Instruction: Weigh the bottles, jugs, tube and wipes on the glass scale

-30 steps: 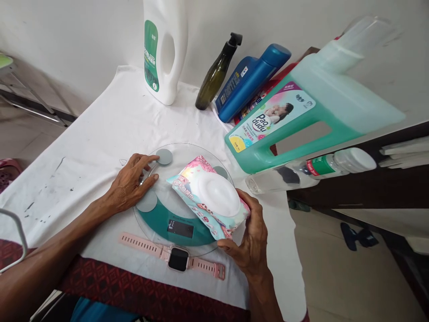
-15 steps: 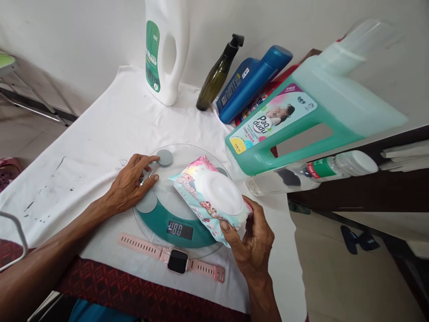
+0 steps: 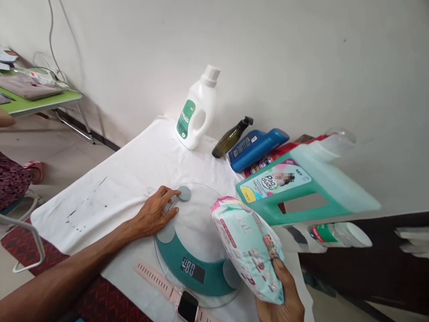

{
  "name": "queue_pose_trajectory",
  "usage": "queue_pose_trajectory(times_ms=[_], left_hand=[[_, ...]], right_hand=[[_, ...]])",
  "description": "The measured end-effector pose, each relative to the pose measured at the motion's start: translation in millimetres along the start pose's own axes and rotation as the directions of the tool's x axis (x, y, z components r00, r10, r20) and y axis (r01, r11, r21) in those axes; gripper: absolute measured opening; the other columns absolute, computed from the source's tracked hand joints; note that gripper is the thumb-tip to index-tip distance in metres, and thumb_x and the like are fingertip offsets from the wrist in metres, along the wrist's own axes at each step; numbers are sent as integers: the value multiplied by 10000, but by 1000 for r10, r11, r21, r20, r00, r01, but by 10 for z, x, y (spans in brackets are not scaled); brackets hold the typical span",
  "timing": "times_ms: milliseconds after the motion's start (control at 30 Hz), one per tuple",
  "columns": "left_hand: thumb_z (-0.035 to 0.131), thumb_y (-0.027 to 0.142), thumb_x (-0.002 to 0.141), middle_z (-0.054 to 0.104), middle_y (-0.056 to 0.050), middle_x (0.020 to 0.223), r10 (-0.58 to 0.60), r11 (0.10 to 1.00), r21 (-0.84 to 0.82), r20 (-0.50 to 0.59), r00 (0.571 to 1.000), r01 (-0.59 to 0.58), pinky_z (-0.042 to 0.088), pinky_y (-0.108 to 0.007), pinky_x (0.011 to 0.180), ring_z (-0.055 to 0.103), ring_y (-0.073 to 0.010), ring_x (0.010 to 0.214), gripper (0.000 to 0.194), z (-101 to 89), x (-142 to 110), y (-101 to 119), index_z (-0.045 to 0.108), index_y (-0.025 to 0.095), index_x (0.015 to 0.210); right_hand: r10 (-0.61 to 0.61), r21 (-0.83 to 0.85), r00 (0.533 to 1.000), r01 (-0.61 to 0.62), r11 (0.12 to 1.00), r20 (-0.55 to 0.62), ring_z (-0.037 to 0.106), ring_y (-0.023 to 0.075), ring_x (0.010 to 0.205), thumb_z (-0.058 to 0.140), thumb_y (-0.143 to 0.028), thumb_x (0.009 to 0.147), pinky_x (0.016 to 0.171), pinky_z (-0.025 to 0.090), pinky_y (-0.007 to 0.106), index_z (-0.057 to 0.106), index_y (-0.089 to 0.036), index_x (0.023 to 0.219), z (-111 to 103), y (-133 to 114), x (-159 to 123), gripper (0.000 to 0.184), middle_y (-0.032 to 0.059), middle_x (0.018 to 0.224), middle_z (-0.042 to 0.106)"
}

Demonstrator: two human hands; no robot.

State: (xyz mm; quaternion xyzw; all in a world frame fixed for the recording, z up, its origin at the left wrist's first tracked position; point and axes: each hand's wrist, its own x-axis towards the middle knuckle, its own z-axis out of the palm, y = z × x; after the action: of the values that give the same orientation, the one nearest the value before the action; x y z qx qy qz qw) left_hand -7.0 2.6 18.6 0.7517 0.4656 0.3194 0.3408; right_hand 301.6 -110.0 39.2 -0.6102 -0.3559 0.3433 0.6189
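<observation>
My right hand point(image 3: 286, 295) grips a soft pack of wet wipes point(image 3: 246, 248) by its near end. The pack is tilted above the right side of a round glass scale point(image 3: 174, 255), its printed side toward me. My left hand point(image 3: 154, 213) lies at the scale's left edge, fingers and thumb spread, holding nothing. Digits that look like 0.8 are lit on the scale's display point(image 3: 192, 269). A pink-strapped smartwatch point(image 3: 187, 305) lies just in front of the scale, cut off by the lower edge of the view.
Along the back stand a white jug point(image 3: 203, 100), a dark green pump bottle point(image 3: 233, 137) and a blue bottle point(image 3: 259, 147). At right are a large green detergent jug point(image 3: 318, 179) and a clear bottle point(image 3: 330, 235). Another person's clothed leg point(image 3: 13, 181) shows at far left.
My right hand has raised the wipes pack and turned it, moving it rightward from over the scale's middle. The view has tilted up. My left hand has stayed at the scale's edge.
</observation>
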Motion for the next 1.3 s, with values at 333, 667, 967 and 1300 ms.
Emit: queue_pose_trajectory(times_ms=[333,667,967,1300], left_hand=[[529,326,1015,606,-122,1246,70,997,-25,-32,997,-70,605,-490,907,700,-267,1024,401,32,-20,-62,556,249,1408],[505,347,1011,617,-106,1210,62,997,-40,-68,996,-65,602,-473,892,695,-250,974,414,83,28,-137,582,244,1405],[489,432,1030,614,-89,1209,55,998,-10,-93,994,-56,610,-461,889,701,-253,978,432,138,46,-215,588,270,1418],[489,556,1024,605,-68,1165,34,997,64,-39,999,-31,596,-417,748,700,-220,817,507,92,62,-229,583,284,1442]], right_hand=[[-358,-130,896,401,907,264,650,193,783,744,-578,836,684,553,322,688,-194,941,1797,-625,826,402,17,861,697],[-425,-410,781,610,679,459,670,344,1168,658,-579,906,1053,545,543,635,-183,1230,2772,12,1452,513,161,1206,708],[-807,-591,554,727,349,206,550,317,1374,686,-420,975,1118,497,594,490,-281,1463,1224,-488,578,544,135,1430,590],[-447,-462,727,199,864,-522,661,323,1184,853,-642,685,1052,521,534,547,-191,1291,-133,-251,890,815,160,1284,672]])
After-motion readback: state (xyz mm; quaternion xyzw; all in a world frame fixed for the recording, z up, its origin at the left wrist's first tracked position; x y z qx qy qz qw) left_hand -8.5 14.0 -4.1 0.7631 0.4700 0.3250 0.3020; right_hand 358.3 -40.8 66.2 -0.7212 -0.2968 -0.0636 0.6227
